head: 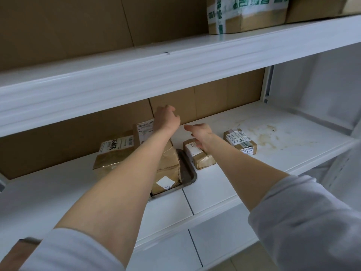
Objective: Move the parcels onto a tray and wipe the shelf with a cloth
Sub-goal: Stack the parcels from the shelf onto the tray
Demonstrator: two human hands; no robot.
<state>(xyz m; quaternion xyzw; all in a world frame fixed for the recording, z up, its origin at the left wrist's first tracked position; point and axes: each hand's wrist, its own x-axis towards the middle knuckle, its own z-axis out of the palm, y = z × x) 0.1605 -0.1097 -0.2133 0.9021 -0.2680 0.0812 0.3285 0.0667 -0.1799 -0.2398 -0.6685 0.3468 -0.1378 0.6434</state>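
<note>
Since two parcels lie on the shelf (283,122) outside the tray (189,169), the open, empty right hand (199,133) should grip the nearer parcel (199,156) by its long sides. The left hand (166,119), loosely curled and empty, could steady the stacked parcels (168,169).

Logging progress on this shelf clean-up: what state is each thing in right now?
Tray: on the shelf, loaded with stacked parcels.
Small parcel: on the shelf beside the tray, not yet moved.
Labelled parcel: on the shelf further right, not yet moved.
Shelf: stained at right, not yet wiped.
Left hand: loose, holding nothing.
Right hand: open, holding nothing.
</note>
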